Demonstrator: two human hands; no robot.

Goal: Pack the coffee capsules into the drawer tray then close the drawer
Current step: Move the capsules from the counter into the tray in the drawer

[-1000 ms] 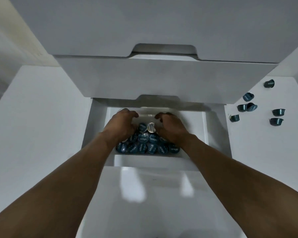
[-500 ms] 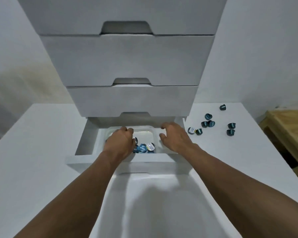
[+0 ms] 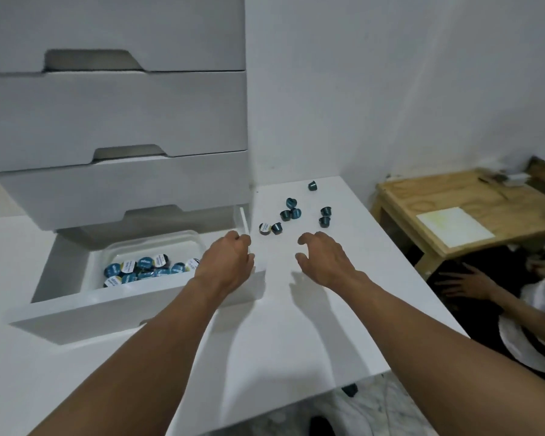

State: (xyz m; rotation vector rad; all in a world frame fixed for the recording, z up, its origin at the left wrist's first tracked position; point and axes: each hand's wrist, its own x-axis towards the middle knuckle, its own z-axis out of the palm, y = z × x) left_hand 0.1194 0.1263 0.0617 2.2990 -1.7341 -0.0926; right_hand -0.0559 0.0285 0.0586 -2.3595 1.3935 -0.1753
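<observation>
Withdrawn from the tray (image 3: 158, 239), left hand (image 3: 225, 265) and right hand (image 3: 324, 262) hover loose-fingered near teal capsules (image 3: 291, 212).

White desk (image 3: 296, 325). White drawer unit (image 3: 123, 114) stands on its left rear. Eight loose dark teal coffee capsules (image 3: 295, 213) scattered on desk right of unit, near wall; one set apart at rear.

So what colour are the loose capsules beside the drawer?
Dark teal; the loose capsules show best in the head view.
</observation>
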